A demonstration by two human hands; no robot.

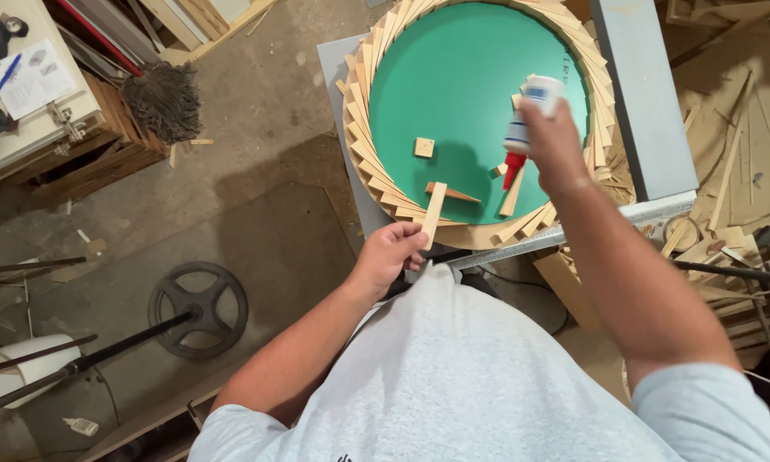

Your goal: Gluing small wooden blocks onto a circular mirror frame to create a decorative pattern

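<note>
Just below the centre of the frame, the person's left hand [391, 254] pinches the lower end of a thin wooden strip [434, 215], which stands up against the near edge of a ring of overlapping wooden slats [363, 145]. That ring runs around a round green board [462, 85] filling the upper middle of the frame, resting on a grey table [646, 103]. To the right of centre, the right hand [554, 141] is wrapped around a white glue bottle [526, 124] turned upside down, its red nozzle [511, 168] pointing down over the green surface. A small wooden square [423, 147] and a wedge-shaped offcut [453, 193] lie loose on the green. A metal ruler [573, 229] lies along the table's near edge. At lower left a black iron wheel base [198, 309] sits on the concrete floor, and a mop head [162, 101] lies at upper left.
</note>
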